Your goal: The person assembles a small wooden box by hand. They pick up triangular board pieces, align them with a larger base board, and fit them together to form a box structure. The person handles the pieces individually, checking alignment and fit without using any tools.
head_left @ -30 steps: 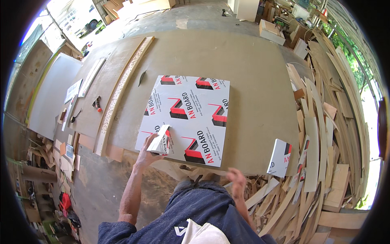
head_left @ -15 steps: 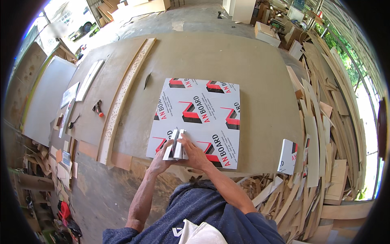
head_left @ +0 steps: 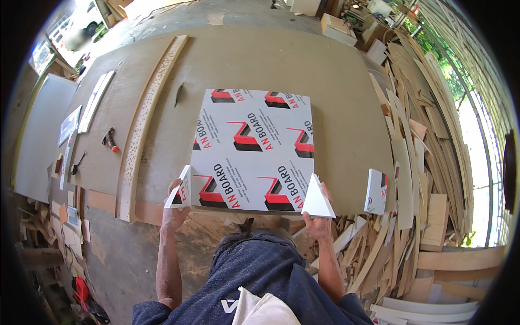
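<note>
A square board point(head_left: 216, 157) wrapped in grey film with a red and black print lies flat on the big table in front of me. At its near left corner, my left hand point(head_left: 173, 214) grips a small triangular board piece point(head_left: 185, 187), partly printed. By the near right corner, my right hand point(head_left: 319, 226) grips a second triangular board piece point(head_left: 317, 200), whose white side faces up. Both pieces are tilted up beside the board's edges; whether they touch it, I cannot tell. Some of the fingers are hidden behind the pieces.
A small board offcut point(head_left: 376, 190) stands on the table point(head_left: 346, 108) at the right. To the left lie a long wooden strip point(head_left: 149, 114), a hammer point(head_left: 110, 140) and white panels point(head_left: 97, 102). Piled wood scraps point(head_left: 374, 260) flank the right side.
My hands have moved apart from the board's near edge, one triangular piece in each, to its left and right corners. The view has shifted slightly.
</note>
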The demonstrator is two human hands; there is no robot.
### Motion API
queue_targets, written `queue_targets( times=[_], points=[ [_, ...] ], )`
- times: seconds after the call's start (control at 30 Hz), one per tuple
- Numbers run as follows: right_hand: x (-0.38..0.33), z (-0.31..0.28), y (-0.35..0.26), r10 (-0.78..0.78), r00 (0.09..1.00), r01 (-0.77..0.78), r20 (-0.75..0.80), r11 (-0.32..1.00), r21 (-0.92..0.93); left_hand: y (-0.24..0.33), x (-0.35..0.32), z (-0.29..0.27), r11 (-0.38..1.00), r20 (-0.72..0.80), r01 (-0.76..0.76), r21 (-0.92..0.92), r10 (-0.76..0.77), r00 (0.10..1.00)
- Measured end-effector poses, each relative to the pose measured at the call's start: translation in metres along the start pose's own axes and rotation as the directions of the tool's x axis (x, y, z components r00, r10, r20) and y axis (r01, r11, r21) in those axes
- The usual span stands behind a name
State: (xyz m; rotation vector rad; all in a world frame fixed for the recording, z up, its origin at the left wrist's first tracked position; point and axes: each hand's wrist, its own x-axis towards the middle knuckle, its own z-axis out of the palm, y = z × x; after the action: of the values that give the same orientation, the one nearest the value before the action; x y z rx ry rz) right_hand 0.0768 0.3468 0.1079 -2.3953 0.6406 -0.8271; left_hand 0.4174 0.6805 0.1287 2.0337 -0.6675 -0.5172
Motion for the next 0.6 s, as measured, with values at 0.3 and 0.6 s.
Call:
queue_targets(
  times=[0.3,0.6],
  points=[
    [-0.007,0.012,0.018,0.146,0.989,-0.144,-0.014,0.987,0.068,-0.014,0.003,0.033,0.989,-0.252,-0.114,-0.091,0.088,0.964],
    [-0.010,0.005,0.020,0.149,0.989,-0.149,0.007,0.986,0.080,-0.057,-0.006,0.052,0.983,-0.407,0.160,0.086,-0.112,0.907]
  ],
)
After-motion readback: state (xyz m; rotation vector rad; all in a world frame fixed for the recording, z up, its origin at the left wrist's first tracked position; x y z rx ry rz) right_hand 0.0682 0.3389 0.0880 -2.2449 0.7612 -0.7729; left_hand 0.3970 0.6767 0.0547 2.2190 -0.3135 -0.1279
